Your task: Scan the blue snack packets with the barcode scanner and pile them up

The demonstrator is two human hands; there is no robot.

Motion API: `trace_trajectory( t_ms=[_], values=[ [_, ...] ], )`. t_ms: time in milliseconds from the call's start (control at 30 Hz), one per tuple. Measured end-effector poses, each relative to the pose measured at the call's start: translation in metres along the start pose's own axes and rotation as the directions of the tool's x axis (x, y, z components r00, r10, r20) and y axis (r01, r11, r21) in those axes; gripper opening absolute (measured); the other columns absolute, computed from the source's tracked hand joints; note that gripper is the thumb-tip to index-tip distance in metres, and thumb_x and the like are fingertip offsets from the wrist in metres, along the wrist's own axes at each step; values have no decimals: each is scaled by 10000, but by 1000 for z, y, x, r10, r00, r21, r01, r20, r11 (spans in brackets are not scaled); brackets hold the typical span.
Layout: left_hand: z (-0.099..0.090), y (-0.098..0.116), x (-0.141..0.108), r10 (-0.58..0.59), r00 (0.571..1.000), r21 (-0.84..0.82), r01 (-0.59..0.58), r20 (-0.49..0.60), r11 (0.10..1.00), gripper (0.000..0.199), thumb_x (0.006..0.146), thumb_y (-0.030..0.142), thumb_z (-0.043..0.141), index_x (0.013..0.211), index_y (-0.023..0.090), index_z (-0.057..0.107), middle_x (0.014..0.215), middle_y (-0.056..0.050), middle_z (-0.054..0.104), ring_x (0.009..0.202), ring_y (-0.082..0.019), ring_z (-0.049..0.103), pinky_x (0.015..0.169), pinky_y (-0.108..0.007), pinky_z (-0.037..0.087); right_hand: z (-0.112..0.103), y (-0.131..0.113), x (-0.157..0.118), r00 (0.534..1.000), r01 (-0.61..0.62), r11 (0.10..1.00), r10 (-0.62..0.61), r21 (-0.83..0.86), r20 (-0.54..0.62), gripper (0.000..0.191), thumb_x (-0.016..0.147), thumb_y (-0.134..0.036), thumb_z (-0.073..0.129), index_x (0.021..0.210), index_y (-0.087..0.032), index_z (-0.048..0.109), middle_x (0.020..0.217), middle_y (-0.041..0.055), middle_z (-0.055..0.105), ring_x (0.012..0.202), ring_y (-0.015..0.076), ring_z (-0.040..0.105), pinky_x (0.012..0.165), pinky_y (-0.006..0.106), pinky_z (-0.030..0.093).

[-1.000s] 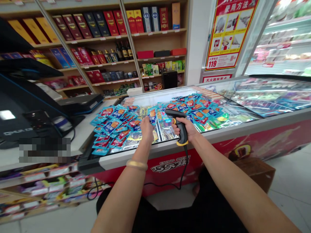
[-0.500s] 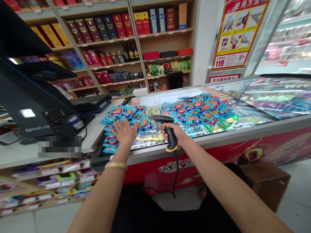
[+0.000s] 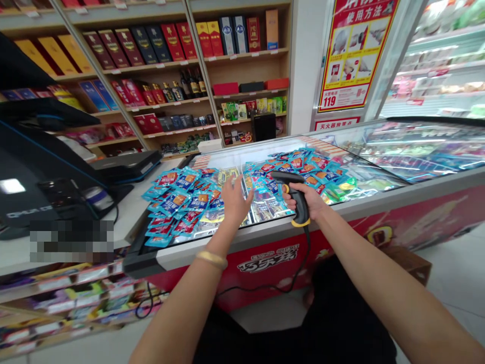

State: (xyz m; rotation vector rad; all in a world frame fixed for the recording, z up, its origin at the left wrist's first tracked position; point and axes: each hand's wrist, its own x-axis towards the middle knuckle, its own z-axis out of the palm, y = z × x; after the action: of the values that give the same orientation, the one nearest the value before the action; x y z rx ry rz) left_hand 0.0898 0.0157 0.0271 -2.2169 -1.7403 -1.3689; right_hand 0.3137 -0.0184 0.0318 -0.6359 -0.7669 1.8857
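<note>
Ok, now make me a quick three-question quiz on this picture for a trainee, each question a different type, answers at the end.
1. Which hand grips the scanner?
2. True or false: all the blue packets on the freezer lie in a single heap.
3. The left hand is: (a) in a fist; (b) open, fingers apart; (c) wrapped round the scanner.

Key
1. The right hand.
2. False: they lie in two heaps.
3. b
</note>
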Motion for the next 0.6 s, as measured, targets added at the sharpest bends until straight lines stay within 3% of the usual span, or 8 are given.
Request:
trace_trajectory(
  t_ms=[133, 267, 433, 600],
  values=[
    [46, 39, 3, 125, 978, -185, -94, 164, 978, 577, 760, 273, 725, 1307, 223, 551, 1413, -168, 531, 1360, -332, 451, 1157, -501, 301, -34, -27, -23, 991, 65, 998, -64, 8, -114, 101, 799, -246, 646, 815, -167, 585, 607, -8, 522, 449, 86, 435, 397, 190, 405],
    [74, 64, 4, 211, 919, -201, -150, 332, 968, 669, 737, 286, 765, 1349, 193, 512, 1436, -189, 521, 1414, -353, 395, 1194, -542, 215, -44, -36, -31, 977, 107, 991, -89, 85, -194, 76, 824, -237, 610, 817, -169, 576, 599, -8, 505, 439, 85, 420, 385, 186, 406],
    [84, 69, 2, 219, 868, -121, -185, 446, 975, 688, 797, 337, 710, 1417, 231, 432, 1464, -159, 504, 1481, -354, 275, 1207, -585, 105, -37, -33, -29, 970, 124, 980, -86, 157, -226, 67, 842, -222, 580, 807, -185, 537, 592, -9, 493, 438, 87, 411, 376, 171, 397],
    [84, 66, 0, 250, 890, -176, -195, 382, 965, 575, 826, 283, 647, 1378, 229, 495, 1312, -162, 570, 1354, -347, 427, 1180, -556, 185, -34, -32, -29, 968, 130, 981, -95, 143, -231, 88, 878, -230, 553, 804, -187, 531, 590, -8, 490, 435, 87, 402, 375, 169, 395]
  ],
)
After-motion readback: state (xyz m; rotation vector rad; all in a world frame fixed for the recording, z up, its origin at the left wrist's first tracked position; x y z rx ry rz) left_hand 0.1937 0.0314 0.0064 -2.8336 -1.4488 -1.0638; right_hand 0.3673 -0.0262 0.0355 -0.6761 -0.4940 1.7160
